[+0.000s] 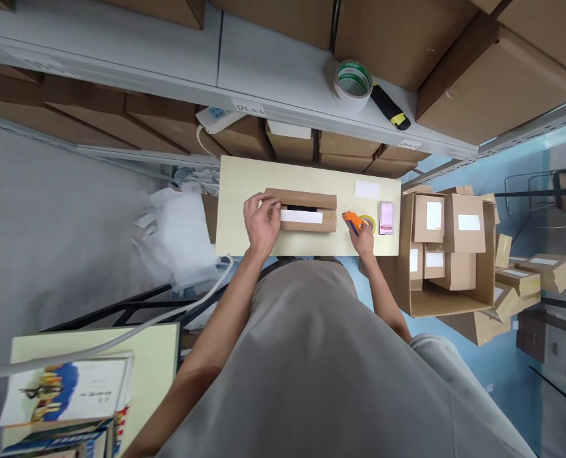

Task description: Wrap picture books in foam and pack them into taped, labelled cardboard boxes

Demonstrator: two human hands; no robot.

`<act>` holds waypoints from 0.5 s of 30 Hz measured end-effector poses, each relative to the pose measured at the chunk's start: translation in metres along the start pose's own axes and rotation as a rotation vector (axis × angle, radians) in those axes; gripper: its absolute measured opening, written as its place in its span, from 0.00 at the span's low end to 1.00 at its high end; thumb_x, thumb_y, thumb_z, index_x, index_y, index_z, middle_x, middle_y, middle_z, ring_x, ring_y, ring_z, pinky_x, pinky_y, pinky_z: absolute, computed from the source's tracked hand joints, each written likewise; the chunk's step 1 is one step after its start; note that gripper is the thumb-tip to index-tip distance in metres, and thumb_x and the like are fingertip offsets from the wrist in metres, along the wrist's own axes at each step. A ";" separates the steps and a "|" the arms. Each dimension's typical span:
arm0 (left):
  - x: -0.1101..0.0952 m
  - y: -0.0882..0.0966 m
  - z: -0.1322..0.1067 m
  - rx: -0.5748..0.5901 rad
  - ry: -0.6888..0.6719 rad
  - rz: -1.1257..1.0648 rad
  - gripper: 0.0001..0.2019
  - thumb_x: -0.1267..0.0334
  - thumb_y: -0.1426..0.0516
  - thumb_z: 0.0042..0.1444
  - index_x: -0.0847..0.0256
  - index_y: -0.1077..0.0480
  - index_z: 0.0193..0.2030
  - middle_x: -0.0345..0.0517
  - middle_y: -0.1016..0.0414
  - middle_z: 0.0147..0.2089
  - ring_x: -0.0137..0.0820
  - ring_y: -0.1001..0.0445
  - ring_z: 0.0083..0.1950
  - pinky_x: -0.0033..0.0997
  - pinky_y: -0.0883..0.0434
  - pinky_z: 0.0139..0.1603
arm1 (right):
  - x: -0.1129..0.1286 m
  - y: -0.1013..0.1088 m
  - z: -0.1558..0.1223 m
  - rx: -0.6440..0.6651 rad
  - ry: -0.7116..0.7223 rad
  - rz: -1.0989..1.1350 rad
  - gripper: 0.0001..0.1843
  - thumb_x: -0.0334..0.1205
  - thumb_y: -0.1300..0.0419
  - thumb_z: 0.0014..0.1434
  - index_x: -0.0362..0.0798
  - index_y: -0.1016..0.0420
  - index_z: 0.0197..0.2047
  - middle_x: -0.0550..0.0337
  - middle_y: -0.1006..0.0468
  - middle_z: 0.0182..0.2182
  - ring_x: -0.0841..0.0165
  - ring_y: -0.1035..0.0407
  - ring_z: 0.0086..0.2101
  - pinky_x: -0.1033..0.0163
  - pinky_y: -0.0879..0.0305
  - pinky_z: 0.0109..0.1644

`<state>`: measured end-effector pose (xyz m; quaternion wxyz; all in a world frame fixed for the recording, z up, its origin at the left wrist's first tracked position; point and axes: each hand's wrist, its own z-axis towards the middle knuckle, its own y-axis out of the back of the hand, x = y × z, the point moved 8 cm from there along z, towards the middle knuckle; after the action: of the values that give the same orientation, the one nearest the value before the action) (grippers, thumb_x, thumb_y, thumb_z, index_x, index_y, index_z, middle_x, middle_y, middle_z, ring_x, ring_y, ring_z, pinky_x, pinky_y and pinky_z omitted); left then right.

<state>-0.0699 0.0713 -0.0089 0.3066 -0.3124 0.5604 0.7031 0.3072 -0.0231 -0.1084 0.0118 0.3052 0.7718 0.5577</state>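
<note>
A small brown cardboard box with a white label lies on the pale yellow table, its top flaps slightly apart. My left hand rests on the box's left end, fingers curled over the flap. My right hand is closed on an orange tape dispenser with a roll of tape, just right of the box. A pink-screened phone lies beside the dispenser and a white slip lies behind it.
A large open carton holding several small labelled boxes stands right of the table. Shelves behind carry brown cartons, a tape roll and a black-yellow knife. White plastic bags lie to the left. Books sit at lower left.
</note>
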 end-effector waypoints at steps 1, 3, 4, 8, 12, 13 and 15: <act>-0.006 -0.003 0.000 0.018 -0.015 -0.005 0.10 0.60 0.40 0.74 0.55 0.17 0.52 0.58 0.20 0.61 0.51 0.25 0.68 0.58 0.30 0.76 | -0.004 -0.009 0.000 0.035 -0.053 -0.020 0.33 0.43 0.37 0.72 0.30 0.32 0.72 0.25 0.22 0.65 0.44 0.25 0.64 0.46 0.28 0.68; -0.017 -0.009 -0.003 0.058 -0.033 -0.011 0.11 0.59 0.41 0.74 0.55 0.17 0.53 0.58 0.19 0.61 0.51 0.25 0.68 0.58 0.30 0.75 | -0.005 -0.023 0.001 0.089 -0.129 -0.079 0.35 0.41 0.35 0.71 0.30 0.33 0.74 0.23 0.23 0.68 0.44 0.28 0.67 0.45 0.34 0.74; -0.021 -0.013 -0.005 0.076 -0.036 -0.011 0.11 0.59 0.41 0.75 0.55 0.17 0.54 0.57 0.19 0.61 0.51 0.24 0.67 0.58 0.30 0.75 | -0.003 -0.028 0.002 0.104 -0.152 -0.108 0.35 0.40 0.36 0.72 0.29 0.34 0.75 0.23 0.24 0.69 0.44 0.30 0.69 0.45 0.37 0.76; -0.033 -0.027 -0.018 0.130 -0.037 -0.009 0.13 0.59 0.42 0.75 0.54 0.16 0.55 0.55 0.17 0.61 0.50 0.23 0.66 0.59 0.29 0.75 | 0.003 -0.030 0.010 0.064 -0.190 -0.091 0.34 0.34 0.42 0.75 0.26 0.39 0.78 0.21 0.25 0.70 0.46 0.31 0.71 0.46 0.44 0.80; -0.043 -0.038 -0.029 0.182 -0.048 -0.034 0.12 0.59 0.42 0.74 0.53 0.15 0.53 0.53 0.15 0.60 0.49 0.20 0.65 0.56 0.26 0.73 | 0.002 -0.020 0.013 0.005 -0.164 0.048 0.31 0.38 0.44 0.75 0.29 0.36 0.75 0.26 0.18 0.62 0.48 0.25 0.63 0.46 0.35 0.74; -0.046 -0.041 -0.031 0.199 -0.050 -0.050 0.12 0.59 0.42 0.74 0.53 0.15 0.53 0.53 0.15 0.60 0.48 0.20 0.64 0.55 0.25 0.72 | 0.001 -0.014 0.012 -0.017 -0.148 0.101 0.29 0.41 0.45 0.75 0.30 0.34 0.72 0.28 0.17 0.59 0.48 0.24 0.60 0.45 0.32 0.71; -0.053 -0.043 -0.032 0.238 -0.040 -0.093 0.12 0.59 0.42 0.74 0.54 0.15 0.53 0.52 0.14 0.59 0.46 0.18 0.63 0.52 0.23 0.71 | 0.005 0.001 0.007 -0.063 -0.080 0.183 0.27 0.47 0.47 0.77 0.35 0.31 0.69 0.33 0.16 0.54 0.49 0.22 0.54 0.45 0.26 0.64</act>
<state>0.0001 0.0434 0.0014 0.3848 -0.2855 0.6185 0.6228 0.3057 -0.0143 -0.1088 0.0013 0.3961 0.7217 0.5678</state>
